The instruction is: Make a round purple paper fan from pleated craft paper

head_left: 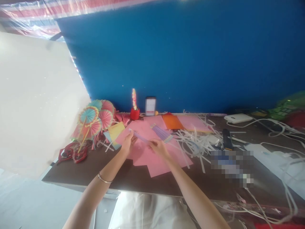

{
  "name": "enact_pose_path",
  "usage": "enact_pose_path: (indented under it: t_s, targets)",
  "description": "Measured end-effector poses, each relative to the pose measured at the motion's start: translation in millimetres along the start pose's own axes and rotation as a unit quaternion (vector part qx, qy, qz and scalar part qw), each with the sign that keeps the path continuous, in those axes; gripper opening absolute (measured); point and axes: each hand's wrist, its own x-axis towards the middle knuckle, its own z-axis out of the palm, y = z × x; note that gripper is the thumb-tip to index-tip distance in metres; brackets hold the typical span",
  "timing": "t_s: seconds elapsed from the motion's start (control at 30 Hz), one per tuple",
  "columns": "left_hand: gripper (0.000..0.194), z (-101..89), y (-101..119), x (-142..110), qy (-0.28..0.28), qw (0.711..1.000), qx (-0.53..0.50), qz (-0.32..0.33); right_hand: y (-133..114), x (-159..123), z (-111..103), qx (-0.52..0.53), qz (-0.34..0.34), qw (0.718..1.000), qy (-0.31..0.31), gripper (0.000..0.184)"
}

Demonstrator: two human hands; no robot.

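Note:
Between my two hands stretches a narrow purple paper strip (141,137), raised over pink sheets of paper (157,162). My left hand (128,143) pinches its left end, while the fingers of my right hand (157,147) are closed on the other end. Whether the strip is folded in layers is too blurred to tell. Just beyond my right hand lies a pleated purple paper piece (161,133) with pale ends. Left of my left hand are yellow paper (116,130) and a light blue sheet (115,145).
Paper pinwheel fans (95,117) and red-handled scissors (73,152) are at the left. A phone (150,106) leans on the blue wall beside a red pot (134,114). White paper strips (197,141), a dark stapler-like object (227,139) and cables (274,125) crowd the right.

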Motion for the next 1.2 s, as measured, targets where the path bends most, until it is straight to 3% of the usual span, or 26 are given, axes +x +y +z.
enact_pose_path:
  t_s: [0.23, 0.5, 0.63, 0.8, 1.2]
  targets:
    - [0.015, -5.5, 1.2, 5.3, 0.008, 1.000, -0.030, -0.003, -6.0, -3.2, -0.1, -0.021, 0.009, 1.000, -0.007, 0.025]
    - [0.018, 1.3, 2.0, 0.1, -0.006, 1.000, -0.009, 0.004, -2.2, -1.1, -3.5, -0.020, -0.008, 1.000, 0.019, 0.026]
    - [0.019, 2.0, 0.4, -0.2, -0.004, 1.000, 0.025, -0.009, 3.6, 2.5, -4.5, 0.021, -0.029, 0.999, 0.033, 0.024]
    - [0.011, 1.5, -0.4, 0.1, -0.007, 1.000, 0.010, -0.003, 10.4, 7.1, -3.6, 0.115, -0.013, 0.991, 0.072, 0.038]
    - [0.009, 2.1, -2.4, -0.6, -0.011, 1.000, -0.022, 0.014, 0.7, 2.8, -4.8, 0.117, -0.039, 0.986, 0.114, 0.026]
